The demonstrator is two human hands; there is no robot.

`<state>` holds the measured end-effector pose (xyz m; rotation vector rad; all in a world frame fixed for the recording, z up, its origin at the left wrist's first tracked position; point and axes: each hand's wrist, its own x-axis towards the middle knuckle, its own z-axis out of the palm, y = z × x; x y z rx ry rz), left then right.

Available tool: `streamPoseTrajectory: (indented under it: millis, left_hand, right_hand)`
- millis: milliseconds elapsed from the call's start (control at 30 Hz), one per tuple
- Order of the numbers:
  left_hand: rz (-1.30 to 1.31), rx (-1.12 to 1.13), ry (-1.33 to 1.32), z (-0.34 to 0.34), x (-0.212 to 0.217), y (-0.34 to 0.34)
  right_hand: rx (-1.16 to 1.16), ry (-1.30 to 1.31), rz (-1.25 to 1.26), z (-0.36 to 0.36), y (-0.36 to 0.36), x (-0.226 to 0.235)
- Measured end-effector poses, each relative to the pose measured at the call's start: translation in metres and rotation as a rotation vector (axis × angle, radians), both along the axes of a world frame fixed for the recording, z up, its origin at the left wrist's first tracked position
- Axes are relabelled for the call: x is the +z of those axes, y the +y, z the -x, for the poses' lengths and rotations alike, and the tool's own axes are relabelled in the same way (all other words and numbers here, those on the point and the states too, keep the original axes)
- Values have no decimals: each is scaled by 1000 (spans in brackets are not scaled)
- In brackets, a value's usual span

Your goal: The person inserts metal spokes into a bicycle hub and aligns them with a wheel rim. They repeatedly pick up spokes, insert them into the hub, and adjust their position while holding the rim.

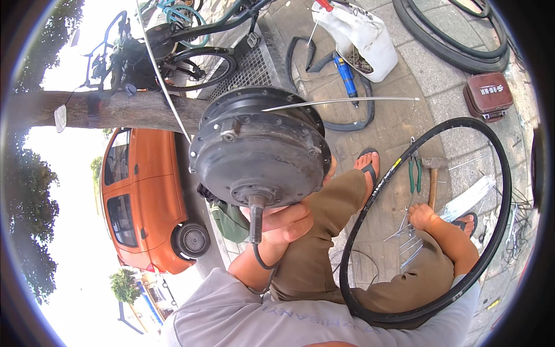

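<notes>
At the centre of the frame, the black hub motor (260, 162) is held up, its axle pointing toward the lower edge. The person's left grip (287, 222) is clamped on it from below, fingers curled beside the axle. Two long spokes reach out from the hub, one toward the upper left, one rightward.

At the upper right, a cut-open white jug (381, 43) lies on the paving (416, 124), holding small dark bits too small to tell apart; a blue tool (345, 75) is just beside its mouth. Farther right sits a brown case (488, 92), lid closed, contents hidden.

At the lower right, the right grip (424, 217) is near loose spokes (411, 251), seen through a black rim (506, 173); whether its fingers close on anything, I cannot tell.
</notes>
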<state>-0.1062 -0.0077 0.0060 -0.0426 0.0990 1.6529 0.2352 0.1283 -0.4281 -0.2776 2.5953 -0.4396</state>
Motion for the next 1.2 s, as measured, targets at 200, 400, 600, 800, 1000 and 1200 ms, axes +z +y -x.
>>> streamPoseTrajectory:
  millis: [200,400,600,800,1000,1200]
  left_hand:
    - [46,18,22,-8,11,1]
    - [-154,-36,-37,-24,0,5]
    - [-220,-148,-120,-32,1,11]
    - [-360,-171,3,-44,5,15]
    - [-339,-299,-53,-70,17,16]
    - [-420,-315,-87,-78,25,16]
  right_hand:
    - [-200,-93,125,18,35,57]
    - [-743,76,36,-17,73,161]
    - [-1415,11,-203,-131,39,269]
    - [-2186,205,-62,-244,-24,360]
    - [-1923,1391,514,-131,-76,522]
    - [-1282,1609,352,46,-101,563]
